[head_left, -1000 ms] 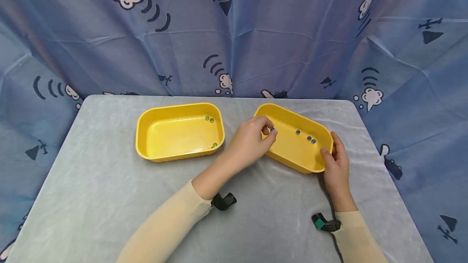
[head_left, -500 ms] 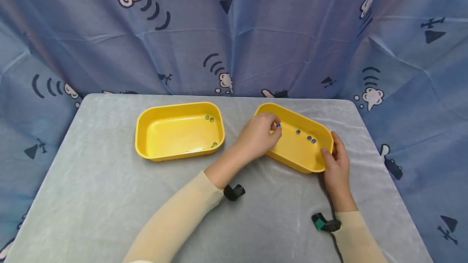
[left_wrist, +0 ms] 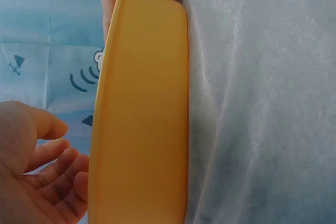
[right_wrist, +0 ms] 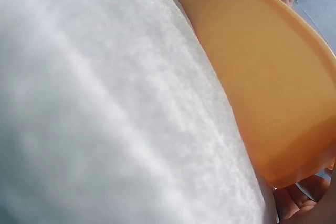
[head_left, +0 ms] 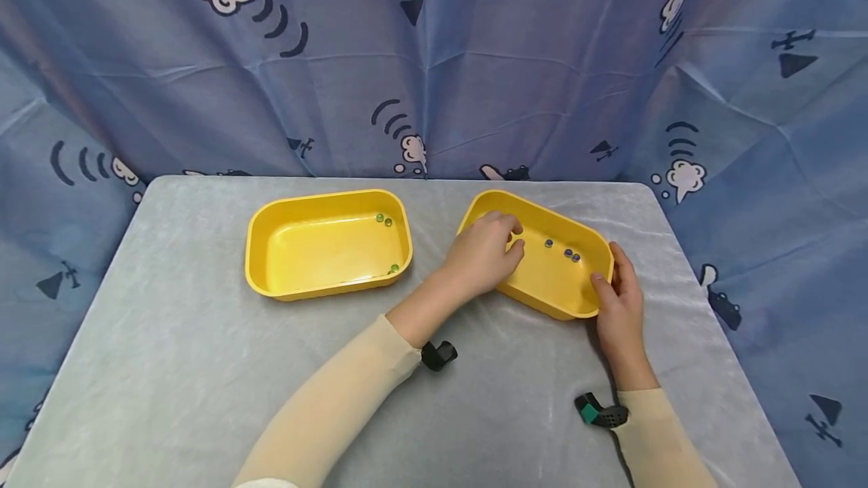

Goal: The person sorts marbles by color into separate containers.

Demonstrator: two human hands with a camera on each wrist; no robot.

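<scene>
My left hand (head_left: 483, 253) is over the left end of the right yellow tray (head_left: 542, 288), its thumb and forefinger apart. In the left wrist view, the left hand's fingers (left_wrist: 50, 156) are loosely bent beside the tray's wall (left_wrist: 142, 103), and nothing shows held between them. Three blue marbles lie on the tray floor, one marble (head_left: 548, 243) set a little apart from a close pair (head_left: 572, 255). Gripping the tray's right end is my right hand (head_left: 620, 315), thumb over the rim and fingers outside. The left hand hides part of the tray floor.
To the left stands another yellow tray (head_left: 328, 251). Two green marbles (head_left: 383, 220) lie near its far right corner, and more green (head_left: 393, 269) shows at its near right corner. A grey cloth covers the table (head_left: 203, 367); a patterned blue curtain (head_left: 529, 81) hangs behind.
My left hand reached slightly further over the right tray, and its pinch on a blue marble has come apart; that marble is now out of sight. The right hand keeps its grip.
</scene>
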